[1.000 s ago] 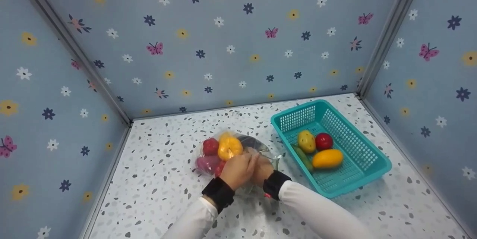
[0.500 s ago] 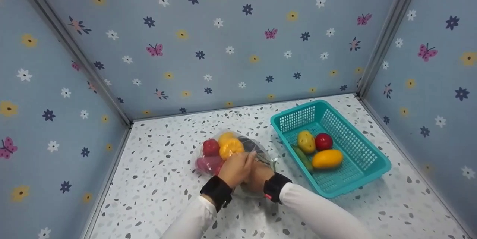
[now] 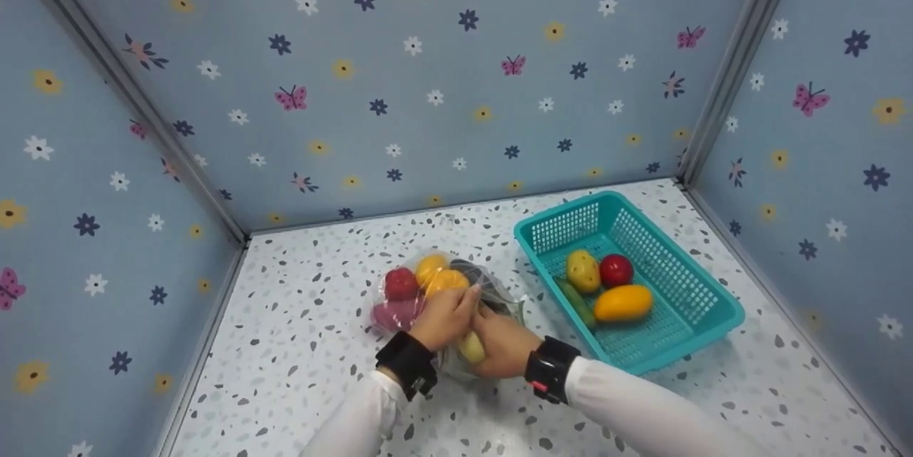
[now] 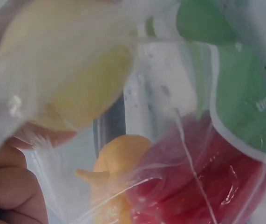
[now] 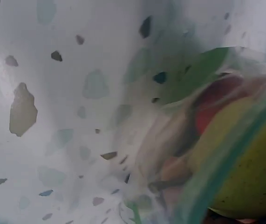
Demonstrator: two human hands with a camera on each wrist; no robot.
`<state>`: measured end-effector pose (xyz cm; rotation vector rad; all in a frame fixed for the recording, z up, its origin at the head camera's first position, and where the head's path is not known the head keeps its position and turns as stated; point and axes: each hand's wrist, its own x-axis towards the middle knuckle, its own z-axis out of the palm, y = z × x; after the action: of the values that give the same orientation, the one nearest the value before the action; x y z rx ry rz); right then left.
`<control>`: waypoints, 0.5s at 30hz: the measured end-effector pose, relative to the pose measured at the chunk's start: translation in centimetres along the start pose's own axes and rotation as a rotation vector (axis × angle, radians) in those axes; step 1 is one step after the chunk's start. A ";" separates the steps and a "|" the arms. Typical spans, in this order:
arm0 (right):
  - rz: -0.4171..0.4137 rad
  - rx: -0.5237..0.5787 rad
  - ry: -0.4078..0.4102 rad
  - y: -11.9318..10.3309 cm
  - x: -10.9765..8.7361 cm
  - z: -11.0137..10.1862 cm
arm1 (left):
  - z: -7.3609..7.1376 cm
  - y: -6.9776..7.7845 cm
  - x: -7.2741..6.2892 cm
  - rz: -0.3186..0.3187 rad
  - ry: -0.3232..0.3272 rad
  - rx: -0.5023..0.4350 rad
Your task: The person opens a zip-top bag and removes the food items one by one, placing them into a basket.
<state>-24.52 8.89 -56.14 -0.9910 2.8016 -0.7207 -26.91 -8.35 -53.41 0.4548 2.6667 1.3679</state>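
A clear plastic bag (image 3: 385,294) with green printing lies on the table, full of produce. Through the film show a red one (image 3: 401,284), a yellow bell pepper (image 3: 448,280), a purple item (image 3: 394,315) and a dark item (image 3: 471,273). My left hand (image 3: 444,320) pinches the bag near its mouth. Close against it, my right hand (image 3: 508,344) grips a yellow-green pear (image 3: 471,348) at the bag's opening. Film covers part of the pear (image 4: 88,88) in the left wrist view. A greenish bag edge crosses the pear (image 5: 244,172) in the right wrist view.
A teal plastic basket (image 3: 690,257) stands to the right of the bag. In it lie a yellow lumpy fruit (image 3: 583,271), a red round one (image 3: 616,270), an orange-yellow oval one (image 3: 624,304) and a green cucumber-like one (image 3: 575,302). Patterned panels (image 3: 428,86) enclose the speckled table (image 3: 299,343).
My right hand has shifted slightly right and turned, so the pear now shows between my hands. My left hand stays at the bag, and the basket's contents have not changed.
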 end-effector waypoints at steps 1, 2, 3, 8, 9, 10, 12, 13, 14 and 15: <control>0.005 0.008 -0.009 0.0 -0.2 -0.4 | -0.1 -0.1 0.1 -0.008 0.005 -0.019; 0.013 0.021 -0.016 0.0 -0.4 -0.9 | -0.1 -0.1 0.1 -0.013 0.012 -0.035; 0.024 0.033 -0.023 0.0 -0.6 -1.3 | -0.1 -0.2 0.2 -0.017 0.019 -0.045; 0.082 0.167 -0.026 0.1 -1.0 -4.0 | -0.1 -0.4 0.5 -0.015 0.038 -0.052; 0.092 0.194 -0.026 0.1 -1.1 -4.5 | -0.1 -0.4 0.5 -0.010 0.039 -0.054; 0.100 0.218 -0.026 0.2 -1.1 -5.1 | -0.1 -0.4 0.5 -0.005 0.040 -0.056; 0.109 0.237 -0.022 0.4 -1.3 -6.1 | -0.1 -0.4 0.5 0.019 0.041 -0.059; 0.111 0.240 -0.017 0.6 -1.4 -6.6 | -0.1 -0.3 0.5 0.030 0.041 -0.056; 0.117 0.242 -0.013 0.8 -1.4 -7.1 | -0.1 -0.3 0.6 0.046 0.041 -0.051; 0.124 0.238 -0.006 1.0 -1.5 -7.6 | -0.2 -0.2 0.7 0.057 0.039 -0.049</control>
<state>-25.62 13.57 -49.93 -0.7695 2.6624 -1.0023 -27.62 -8.39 -53.49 0.5069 2.6637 1.4696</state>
